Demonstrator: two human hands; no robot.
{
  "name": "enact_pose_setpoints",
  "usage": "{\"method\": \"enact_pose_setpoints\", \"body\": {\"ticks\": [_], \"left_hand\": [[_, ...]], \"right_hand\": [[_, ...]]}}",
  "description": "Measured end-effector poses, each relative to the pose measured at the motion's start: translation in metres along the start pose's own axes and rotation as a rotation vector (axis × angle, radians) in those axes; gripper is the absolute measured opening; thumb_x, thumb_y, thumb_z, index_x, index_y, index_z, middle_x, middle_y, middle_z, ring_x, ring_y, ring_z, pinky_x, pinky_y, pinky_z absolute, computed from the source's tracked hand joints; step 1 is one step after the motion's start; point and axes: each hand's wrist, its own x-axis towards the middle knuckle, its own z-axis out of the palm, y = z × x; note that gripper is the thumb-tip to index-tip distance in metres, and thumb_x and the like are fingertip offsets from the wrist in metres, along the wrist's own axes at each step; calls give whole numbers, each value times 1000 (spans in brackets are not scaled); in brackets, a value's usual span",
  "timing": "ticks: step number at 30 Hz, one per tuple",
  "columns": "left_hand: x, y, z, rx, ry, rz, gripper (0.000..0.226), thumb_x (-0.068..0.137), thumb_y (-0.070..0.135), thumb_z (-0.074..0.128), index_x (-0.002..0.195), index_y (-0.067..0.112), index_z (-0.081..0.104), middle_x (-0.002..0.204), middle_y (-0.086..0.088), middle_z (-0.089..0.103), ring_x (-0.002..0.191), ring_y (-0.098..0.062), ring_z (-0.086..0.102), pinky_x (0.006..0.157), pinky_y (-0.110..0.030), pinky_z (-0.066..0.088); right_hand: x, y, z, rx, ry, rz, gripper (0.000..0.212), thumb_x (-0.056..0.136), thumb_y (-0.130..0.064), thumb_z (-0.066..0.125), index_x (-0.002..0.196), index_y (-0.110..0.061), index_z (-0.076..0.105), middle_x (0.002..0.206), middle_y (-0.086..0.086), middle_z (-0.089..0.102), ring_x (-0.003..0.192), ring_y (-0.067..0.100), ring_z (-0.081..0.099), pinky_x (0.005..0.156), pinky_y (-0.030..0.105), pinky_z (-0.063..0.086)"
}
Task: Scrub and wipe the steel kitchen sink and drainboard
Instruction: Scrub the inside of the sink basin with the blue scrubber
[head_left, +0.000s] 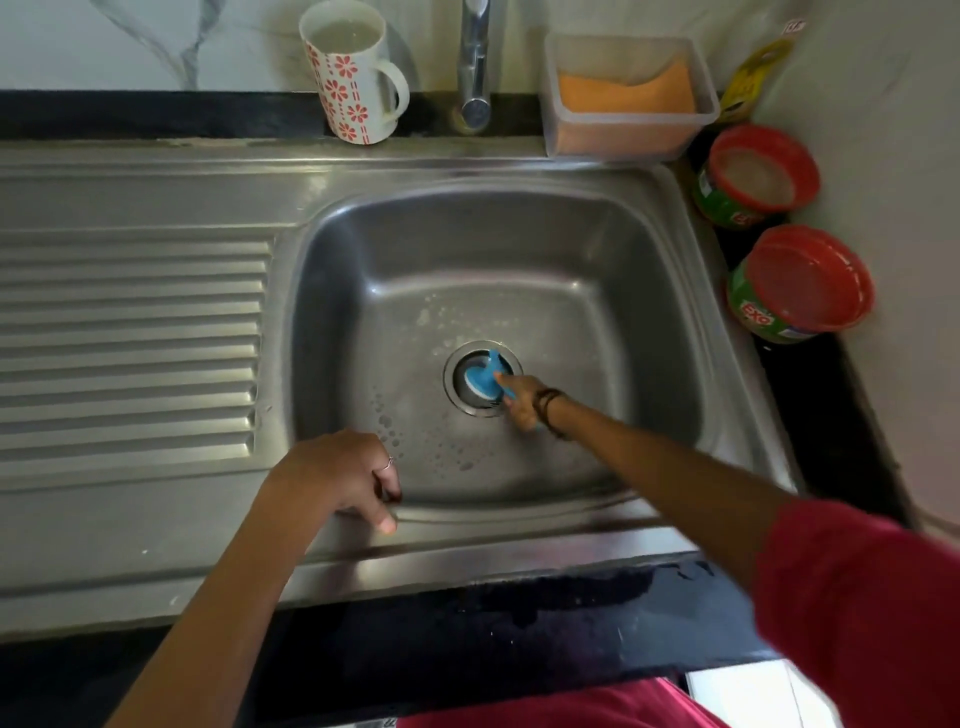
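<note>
The steel sink (613, 249) fills the middle of the view, with its ribbed drainboard (130, 343) to the left. Suds and water drops dot the basin floor around the drain (457, 395). My right hand (522, 400) grips the handle of a small blue scrub brush (480, 376), whose round head sits in the drain opening. My left hand (343, 475) rests on the sink's front rim at the basin's near left corner, fingers curled over the edge and holding nothing.
A flowered mug (350, 73) holding liquid and the tap (475, 62) stand behind the sink. A clear tub with an orange cloth (626, 93) sits at the back right. Two red-lidded round dish-soap tubs (756, 176) (802, 283) stand on the dark counter at right.
</note>
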Motion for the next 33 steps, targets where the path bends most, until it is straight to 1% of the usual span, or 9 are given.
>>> {"method": "enact_pose_setpoints", "body": {"ticks": [4, 9, 13, 17, 20, 22, 25, 28, 33], "left_hand": [[-1, 1, 0, -4, -2, -9, 48, 72, 36, 76, 117, 30, 62, 118, 9, 61, 108, -10, 57, 97, -28, 44], [-1, 3, 0, 15, -8, -13, 49, 72, 35, 76, 119, 30, 61, 118, 9, 61, 107, -11, 57, 96, -27, 45], [-3, 3, 1, 9, 14, 3, 49, 73, 35, 75, 120, 29, 60, 122, 8, 58, 111, -12, 55, 97, -27, 44], [-5, 1, 3, 13, -10, 45, 50, 75, 37, 73, 122, 26, 60, 120, 6, 60, 110, -11, 54, 95, -26, 44], [-8, -1, 3, -11, 7, 58, 50, 75, 38, 72, 122, 26, 60, 119, 5, 60, 109, -11, 54, 92, -24, 44], [-10, -1, 5, -2, 28, 67, 50, 76, 41, 71, 122, 27, 59, 120, 6, 59, 109, -10, 53, 87, -21, 41], [-17, -6, 7, 66, 146, 48, 61, 73, 50, 69, 129, 31, 51, 137, 7, 48, 129, -17, 40, 98, -27, 34], [-16, -21, -2, 240, 404, 28, 90, 72, 57, 65, 146, 26, 24, 157, 1, 4, 144, -17, -3, 118, -38, 5], [-7, -44, -16, 212, 625, -115, 104, 78, 57, 59, 148, 16, -7, 155, -5, -17, 143, -18, -14, 116, -36, -1]], "right_hand": [[-6, -15, -41, -405, 110, -90, 46, 97, -41, 39, 117, -4, 58, 110, 15, 63, 99, 26, 60, 78, 27, 43], [-27, -34, -7, -769, 221, -276, 35, 101, -23, 30, 119, -12, 58, 122, 4, 59, 107, 26, 59, 84, 35, 51], [-24, -26, 17, -301, 217, 45, 42, 99, -30, 35, 129, -4, 49, 134, 14, 51, 121, 30, 50, 98, 35, 39], [-10, -19, 27, 192, 25, 187, 39, 98, -11, 38, 59, -9, 38, 56, -8, 64, 72, -5, 47, 68, -4, 38], [-16, -16, 32, 230, 36, 58, 58, 98, -29, 36, 43, -12, 44, 26, 0, 38, 25, 2, 40, 35, 10, 37], [-15, -2, 30, 170, 108, 86, 58, 97, -39, 36, 64, 2, 61, 64, 14, 62, 59, 14, 64, 55, 17, 47], [-27, 8, 7, -351, 201, -34, 53, 98, -43, 34, 122, 1, 53, 124, 22, 56, 114, 34, 53, 93, 33, 41], [-38, 11, -28, -614, 194, -103, 49, 100, -39, 31, 129, -3, 49, 130, 20, 53, 117, 33, 51, 95, 33, 39], [-5, 6, -66, -157, 516, 28, 47, 101, -33, 33, 134, -2, 45, 137, 21, 46, 125, 33, 45, 101, 34, 34]]}}
